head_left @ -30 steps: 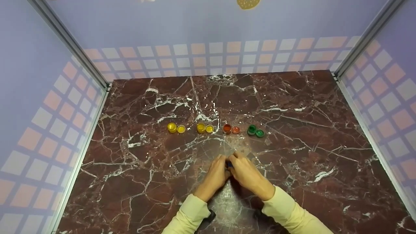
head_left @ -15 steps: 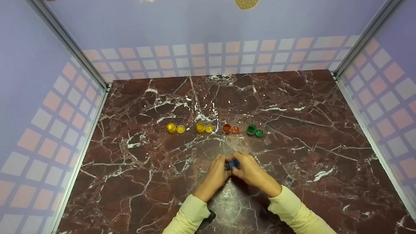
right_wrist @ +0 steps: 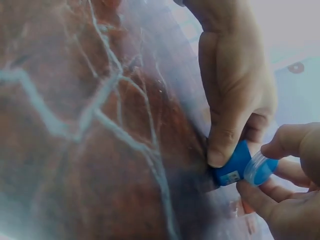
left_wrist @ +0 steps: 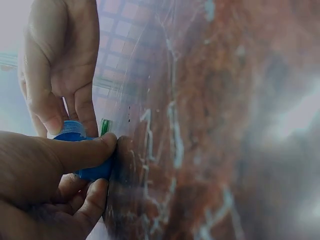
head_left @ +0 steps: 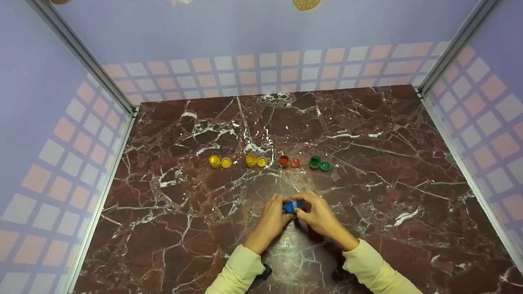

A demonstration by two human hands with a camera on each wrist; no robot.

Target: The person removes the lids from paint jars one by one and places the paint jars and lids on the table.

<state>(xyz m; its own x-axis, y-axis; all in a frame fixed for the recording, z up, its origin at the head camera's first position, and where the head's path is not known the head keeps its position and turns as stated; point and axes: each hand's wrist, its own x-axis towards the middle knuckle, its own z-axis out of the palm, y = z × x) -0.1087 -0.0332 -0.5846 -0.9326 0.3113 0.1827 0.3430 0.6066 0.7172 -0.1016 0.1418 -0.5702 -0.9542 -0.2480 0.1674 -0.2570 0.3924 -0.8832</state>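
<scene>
In the head view my left hand (head_left: 270, 218) and right hand (head_left: 322, 216) meet around a small blue paint jar (head_left: 289, 207). My left hand grips the jar body (right_wrist: 233, 167), which has a small white label and sits low at the tabletop in the right wrist view. The fingers and thumb of my right hand (right_wrist: 295, 175) pinch the jar's lid (right_wrist: 261, 169), a clear-rimmed cap with blue paint inside. The lid stands tilted at the jar's mouth; whether the two still touch I cannot tell.
Beyond the hands, a row of open paint jars stands with lids beside them: a yellow jar (head_left: 214, 161), a second yellow jar (head_left: 251, 161), a red-orange jar (head_left: 284, 161) and a green jar (head_left: 314, 162). Patterned walls edge the marbled table (head_left: 184, 228).
My right hand has turned and shifted slightly right, and the lid has come open from the blue jar, showing more blue between the hands. My left hand stays in place.
</scene>
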